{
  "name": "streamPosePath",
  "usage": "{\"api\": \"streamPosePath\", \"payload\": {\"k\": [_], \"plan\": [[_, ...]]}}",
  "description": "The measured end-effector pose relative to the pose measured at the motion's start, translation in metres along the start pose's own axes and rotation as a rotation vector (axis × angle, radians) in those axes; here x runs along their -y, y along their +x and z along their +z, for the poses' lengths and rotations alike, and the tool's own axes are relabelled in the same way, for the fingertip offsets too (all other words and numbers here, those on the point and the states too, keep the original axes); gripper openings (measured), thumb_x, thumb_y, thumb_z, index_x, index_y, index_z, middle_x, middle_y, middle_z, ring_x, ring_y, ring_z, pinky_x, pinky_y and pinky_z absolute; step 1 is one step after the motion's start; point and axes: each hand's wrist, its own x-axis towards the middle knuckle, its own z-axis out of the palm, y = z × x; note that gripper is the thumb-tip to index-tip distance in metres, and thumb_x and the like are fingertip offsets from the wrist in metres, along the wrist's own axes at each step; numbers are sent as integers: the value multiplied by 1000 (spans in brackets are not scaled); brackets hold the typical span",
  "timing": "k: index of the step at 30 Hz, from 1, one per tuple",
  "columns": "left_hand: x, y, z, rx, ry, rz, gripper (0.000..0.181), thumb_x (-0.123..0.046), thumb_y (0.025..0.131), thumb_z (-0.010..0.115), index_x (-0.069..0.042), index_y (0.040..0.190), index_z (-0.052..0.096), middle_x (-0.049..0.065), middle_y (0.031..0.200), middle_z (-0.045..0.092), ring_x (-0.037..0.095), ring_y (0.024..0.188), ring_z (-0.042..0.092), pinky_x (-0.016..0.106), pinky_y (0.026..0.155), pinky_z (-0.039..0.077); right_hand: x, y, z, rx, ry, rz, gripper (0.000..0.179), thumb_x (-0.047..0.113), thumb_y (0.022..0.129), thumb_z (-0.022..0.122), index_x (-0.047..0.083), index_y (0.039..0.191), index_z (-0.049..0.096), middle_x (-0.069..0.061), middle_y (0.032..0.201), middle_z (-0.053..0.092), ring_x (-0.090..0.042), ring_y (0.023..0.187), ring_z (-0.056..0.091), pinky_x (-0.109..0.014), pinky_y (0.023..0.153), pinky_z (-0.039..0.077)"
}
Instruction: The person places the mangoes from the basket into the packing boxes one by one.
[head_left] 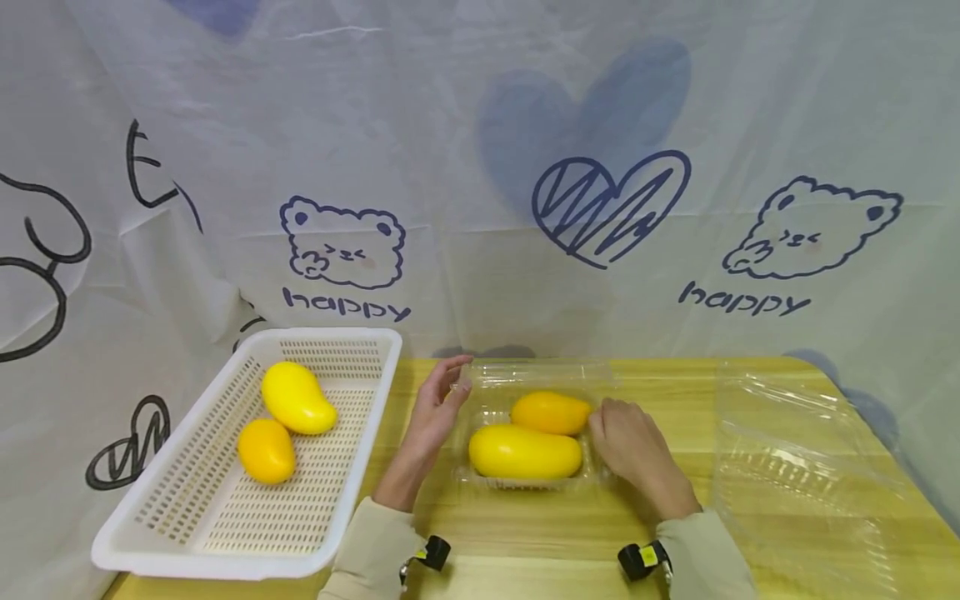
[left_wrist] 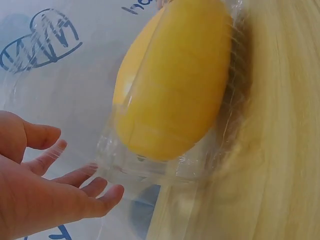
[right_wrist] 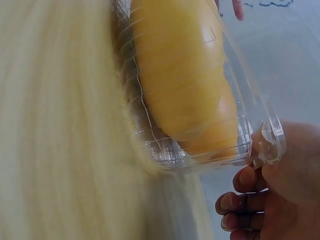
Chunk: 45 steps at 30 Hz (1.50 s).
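Note:
A clear plastic box (head_left: 480, 482) sits on the table between both hands, with two yellow mangoes inside. The larger, paler mango (head_left: 525, 452) lies at the near side, and the orange-yellow mango (head_left: 551, 412) lies behind it. My right hand (head_left: 630, 442) pinches the box's right rim at a corner, its thumb on top and other fingers curled below, as the right wrist view shows. Beside the left wall is my left hand (head_left: 435, 408), fingers spread and loosely bent, fingertips right at the plastic. In the left wrist view, the large mango (left_wrist: 175, 85) shows through the wall.
A white perforated basket (head_left: 315, 533) stands at the left with a bright yellow mango (head_left: 296, 398) and an orange-yellow mango (head_left: 266, 451) in it. More clear plastic packaging (head_left: 795, 475) lies on the right of the wooden table (head_left: 525, 533). A printed cloth (head_left: 465, 250) hangs behind.

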Motion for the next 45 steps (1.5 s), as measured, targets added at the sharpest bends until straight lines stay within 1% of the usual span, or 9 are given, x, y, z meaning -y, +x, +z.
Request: {"api": "streamPosePath", "payload": {"k": [9, 15, 22, 26, 29, 33, 36, 40, 45], "plan": [[-4, -3, -2, 20, 53, 34, 37, 1, 101, 56, 2, 138, 55, 24, 150, 49, 47, 142, 40, 61, 113, 36, -5, 14, 3, -15, 38, -36, 34, 11, 105, 40, 11, 71, 45, -5, 68, 41, -22, 61, 41, -34, 57, 37], [-7, -6, -8, 64, 255, 99, 44, 5, 98, 61, 0, 141, 53, 24, 150, 49, 50, 138, 43, 62, 111, 38, -7, 22, 4, -14, 64, -30, 38, 12, 106, 38, 11, 68, 44, -4, 66, 40, -20, 60, 40, -34, 57, 36], [-15, -10, -13, 161, 385, 16, 78, 15, 82, 74, -8, 151, 45, 24, 159, 37, 57, 132, 45, 54, 91, 57, -5, 28, 2, 62, 147, 76, 30, 18, 107, 34, 8, 82, 48, -6, 71, 45, -22, 63, 44, -35, 59, 39], [-14, -10, -14, 208, 426, -4, 87, 8, 79, 83, -9, 154, 42, 22, 160, 36, 55, 133, 44, 57, 93, 54, -7, 29, 4, 76, 220, 77, 28, 18, 108, 35, 5, 87, 49, -7, 74, 46, -22, 65, 45, -37, 62, 41], [-15, -12, -14, 230, 436, -19, 91, 4, 79, 84, -8, 156, 38, 22, 161, 34, 54, 135, 42, 64, 104, 44, -9, 30, 6, 97, 283, 85, 30, 21, 111, 32, 2, 99, 52, -7, 78, 48, -23, 70, 47, -39, 67, 44], [-18, -14, -13, 257, 430, -34, 94, 3, 79, 84, -7, 158, 34, 23, 163, 30, 54, 138, 39, 66, 110, 36, -11, 29, 6, 145, 403, 145, 38, 30, 113, 26, 0, 116, 51, -10, 85, 51, -23, 74, 48, -39, 69, 44], [-18, -14, -13, 275, 434, -24, 96, 5, 78, 83, -6, 159, 33, 24, 162, 29, 54, 138, 39, 65, 111, 36, -13, 26, 5, 159, 497, 200, 42, 34, 114, 26, 0, 119, 50, -11, 89, 52, -23, 75, 47, -37, 67, 42], [-18, -14, -13, 291, 449, -4, 96, 10, 76, 82, -3, 158, 33, 28, 160, 30, 55, 134, 42, 63, 106, 42, -14, 19, 3, 137, 612, 258, 39, 32, 114, 29, -2, 113, 49, -10, 90, 53, -22, 76, 46, -35, 68, 40], [-17, -14, -11, 300, 457, -19, 97, 16, 74, 79, -5, 158, 35, 30, 158, 32, 55, 128, 48, 52, 89, 57, -12, 10, 2, 104, 777, 326, 35, 22, 113, 29, -8, 116, 47, -8, 86, 53, -18, 77, 49, -30, 68, 43]]}}
